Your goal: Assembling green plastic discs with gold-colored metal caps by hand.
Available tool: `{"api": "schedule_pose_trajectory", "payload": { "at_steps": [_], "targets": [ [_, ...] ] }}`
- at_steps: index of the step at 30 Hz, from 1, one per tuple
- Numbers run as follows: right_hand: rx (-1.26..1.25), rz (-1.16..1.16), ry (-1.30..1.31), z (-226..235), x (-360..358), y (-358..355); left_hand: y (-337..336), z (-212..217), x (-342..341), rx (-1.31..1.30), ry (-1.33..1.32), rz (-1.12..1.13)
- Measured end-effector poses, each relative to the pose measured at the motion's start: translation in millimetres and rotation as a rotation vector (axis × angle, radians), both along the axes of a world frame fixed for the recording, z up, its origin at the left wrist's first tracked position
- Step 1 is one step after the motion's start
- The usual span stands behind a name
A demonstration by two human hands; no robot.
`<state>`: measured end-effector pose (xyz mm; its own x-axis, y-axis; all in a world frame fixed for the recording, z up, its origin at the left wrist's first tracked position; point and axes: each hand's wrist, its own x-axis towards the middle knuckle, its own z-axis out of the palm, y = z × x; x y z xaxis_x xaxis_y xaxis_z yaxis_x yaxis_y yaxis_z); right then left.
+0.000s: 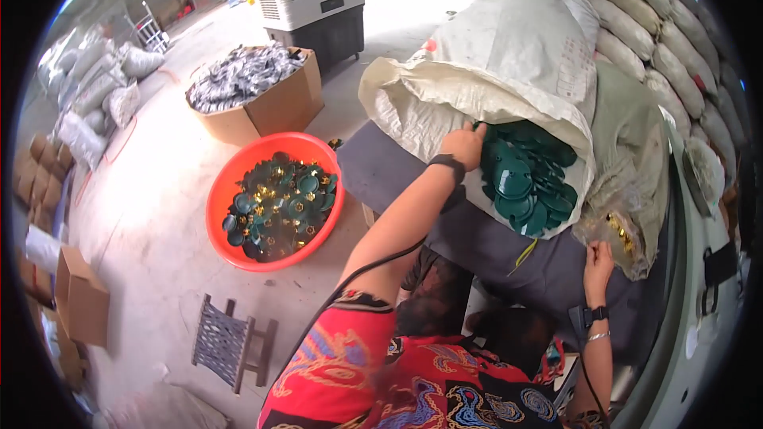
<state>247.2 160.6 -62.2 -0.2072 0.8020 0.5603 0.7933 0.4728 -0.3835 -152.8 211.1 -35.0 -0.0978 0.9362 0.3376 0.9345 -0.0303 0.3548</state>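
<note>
A large white woven sack (pixel 509 40) lies with its mouth toward me, and glossy dark green plastic discs (pixel 513 179) spill into the opening. My left hand (pixel 463 147) reaches into that mouth at the discs' left edge. Its fingers are curled, and a bit of green shows by the fingertips; what they grip is partly hidden. Farther right, my right hand (pixel 598 264) is pinched at the near edge of a clear plastic bag (pixel 608 232) holding small gold pieces (pixel 621 232). Whatever lies between those fingertips is too small to make out.
On the floor at left, a red-orange basin (pixel 218 230) holds green discs with gold pieces. Behind it stands a cardboard box (pixel 286 103) of grey-black scraps. A woven-seat stool (pixel 226 342), an air cooler (pixel 310 0) and stacked sacks (pixel 636 0) surround the dark cloth-covered surface (pixel 469 246).
</note>
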Motion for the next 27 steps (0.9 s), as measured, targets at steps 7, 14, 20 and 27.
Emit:
{"api": "schedule_pose_trajectory", "payload": {
  "at_steps": [7, 14, 20, 27],
  "targets": [
    [-0.081, -0.055, 0.001, 10, -10, -10, 36, -26, -15, -0.039, 0.079, 0.057],
    [0.028, -0.159, -0.096, 2, -9, -3, -1, -12, -26, -0.089, -0.377, 0.098],
    [-0.059, -0.091, -0.221, 15, 11, -2, -66, -6, -22, 0.313, -0.374, 0.162],
    [-0.293, 0.131, -0.492, 65, -1, -30, -169, 20, 17, -0.141, -1.183, -0.076]
  ]
}}
